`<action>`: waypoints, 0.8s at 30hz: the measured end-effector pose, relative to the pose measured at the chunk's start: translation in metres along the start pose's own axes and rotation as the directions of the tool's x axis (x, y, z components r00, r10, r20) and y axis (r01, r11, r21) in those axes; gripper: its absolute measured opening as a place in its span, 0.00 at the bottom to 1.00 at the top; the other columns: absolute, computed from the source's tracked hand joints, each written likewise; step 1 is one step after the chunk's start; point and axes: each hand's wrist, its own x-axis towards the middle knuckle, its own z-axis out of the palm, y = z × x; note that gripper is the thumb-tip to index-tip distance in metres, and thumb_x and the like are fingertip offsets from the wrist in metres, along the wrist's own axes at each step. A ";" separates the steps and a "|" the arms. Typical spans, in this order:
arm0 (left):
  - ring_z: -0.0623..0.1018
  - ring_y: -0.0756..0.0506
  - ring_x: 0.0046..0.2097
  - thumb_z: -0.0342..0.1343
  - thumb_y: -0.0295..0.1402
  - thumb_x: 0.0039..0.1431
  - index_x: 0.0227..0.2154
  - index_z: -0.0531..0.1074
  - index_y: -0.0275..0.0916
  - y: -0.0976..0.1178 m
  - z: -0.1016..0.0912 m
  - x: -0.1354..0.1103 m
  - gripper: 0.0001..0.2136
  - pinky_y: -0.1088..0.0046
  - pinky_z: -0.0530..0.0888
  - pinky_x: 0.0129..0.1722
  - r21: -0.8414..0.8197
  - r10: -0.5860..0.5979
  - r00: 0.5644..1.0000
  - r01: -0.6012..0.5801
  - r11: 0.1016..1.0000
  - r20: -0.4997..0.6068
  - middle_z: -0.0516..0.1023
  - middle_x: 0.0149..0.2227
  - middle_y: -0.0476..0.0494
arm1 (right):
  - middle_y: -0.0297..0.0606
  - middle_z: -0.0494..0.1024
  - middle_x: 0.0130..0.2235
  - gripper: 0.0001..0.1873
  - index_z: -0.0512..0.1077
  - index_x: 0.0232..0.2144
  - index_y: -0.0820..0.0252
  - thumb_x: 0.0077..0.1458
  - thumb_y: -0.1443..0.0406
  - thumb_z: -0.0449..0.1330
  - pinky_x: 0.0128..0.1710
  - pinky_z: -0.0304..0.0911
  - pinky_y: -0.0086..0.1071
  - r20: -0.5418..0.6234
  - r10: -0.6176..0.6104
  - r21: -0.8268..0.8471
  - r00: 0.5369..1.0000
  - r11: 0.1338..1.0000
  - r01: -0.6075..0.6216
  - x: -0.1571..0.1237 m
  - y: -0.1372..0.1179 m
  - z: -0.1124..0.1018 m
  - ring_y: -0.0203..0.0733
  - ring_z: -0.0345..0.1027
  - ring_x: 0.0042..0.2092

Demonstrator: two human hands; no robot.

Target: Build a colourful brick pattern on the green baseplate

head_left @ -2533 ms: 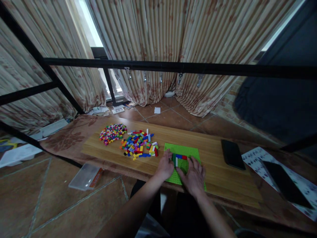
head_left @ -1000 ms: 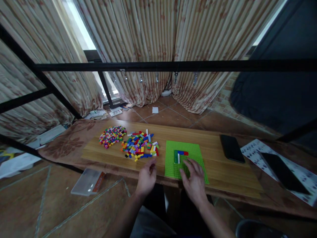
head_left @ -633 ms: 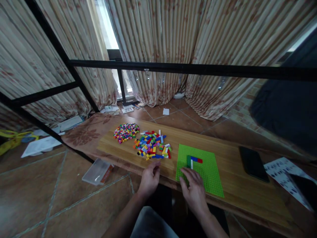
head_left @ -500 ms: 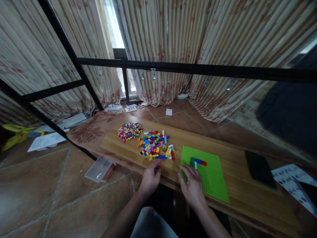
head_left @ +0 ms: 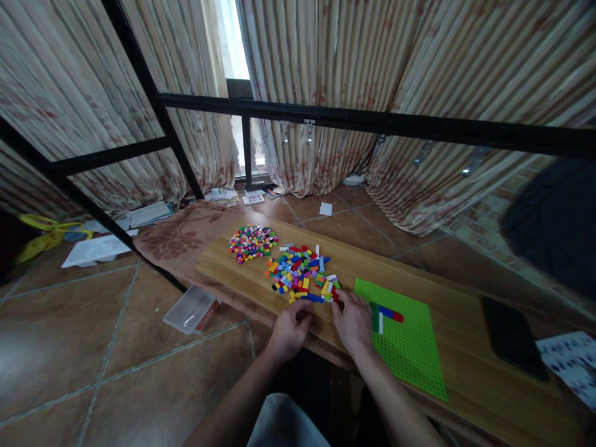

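A green baseplate [head_left: 410,347] lies on the wooden board [head_left: 242,282], with green, white, blue and red bricks [head_left: 384,315] joined on it. A pile of mixed coloured bricks [head_left: 300,276] sits left of the plate. My right hand [head_left: 354,320] reaches over the plate's left edge, its fingertips at the near right edge of this pile. My left hand [head_left: 291,326] rests on the board just below the pile, fingers curled. What either hand holds is too small to make out.
A second heap of tiny coloured pieces [head_left: 251,241] lies farther left. A black phone [head_left: 512,335] lies on the board at the right, by a printed sheet [head_left: 570,366]. A clear plastic box [head_left: 190,309] sits on the tiled floor. Black metal bars [head_left: 372,124] cross in front of curtains.
Both hands left the baseplate. My right hand moved left off the plate to the brick pile; my left hand came to the pile's near edge. The view swung left.
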 end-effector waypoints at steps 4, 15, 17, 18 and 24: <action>0.78 0.47 0.43 0.52 0.23 0.53 0.44 0.73 0.40 -0.002 0.000 0.000 0.16 0.69 0.74 0.48 -0.016 0.000 1.000 0.000 1.000 0.004 0.79 0.41 0.46 | 0.41 0.78 0.39 0.16 0.73 0.45 0.59 0.57 0.66 0.51 0.45 0.57 0.39 -0.029 0.031 0.076 0.999 0.997 -0.028 0.000 0.003 0.006 0.47 0.68 0.43; 0.78 0.46 0.42 0.52 0.25 0.53 0.43 0.73 0.40 -0.004 0.000 0.001 0.14 0.69 0.75 0.46 -0.023 -0.001 1.000 0.001 1.000 0.012 0.79 0.40 0.45 | 0.46 0.77 0.42 0.19 0.73 0.45 0.61 0.59 0.62 0.48 0.46 0.65 0.40 -0.107 0.127 0.432 0.986 0.899 -0.069 -0.022 0.002 -0.006 0.46 0.71 0.43; 0.78 0.46 0.42 0.53 0.27 0.53 0.43 0.73 0.40 -0.005 0.000 0.002 0.14 0.68 0.75 0.46 -0.012 -0.004 1.000 0.004 1.000 0.011 0.79 0.40 0.44 | 0.46 0.77 0.43 0.19 0.74 0.45 0.60 0.60 0.62 0.47 0.46 0.65 0.41 -0.084 0.110 0.472 0.990 0.880 -0.057 -0.035 0.001 -0.012 0.46 0.71 0.44; 0.78 0.46 0.42 0.53 0.27 0.53 0.43 0.73 0.40 -0.005 -0.001 0.003 0.14 0.68 0.75 0.46 -0.007 -0.003 1.000 0.003 1.000 0.004 0.79 0.40 0.44 | 0.46 0.77 0.43 0.19 0.74 0.45 0.60 0.61 0.62 0.47 0.46 0.66 0.41 -0.076 0.110 0.486 0.991 0.872 -0.060 -0.042 0.002 -0.015 0.46 0.71 0.45; 0.78 0.44 0.42 0.54 0.31 0.53 0.41 0.74 0.39 -0.003 -0.003 0.005 0.12 0.66 0.74 0.47 0.028 0.011 1.000 -0.010 1.000 -0.015 0.79 0.38 0.45 | 0.46 0.76 0.45 0.20 0.72 0.47 0.60 0.61 0.58 0.48 0.48 0.65 0.42 -0.088 0.264 0.469 0.960 0.862 -0.194 -0.085 0.045 -0.038 0.47 0.71 0.47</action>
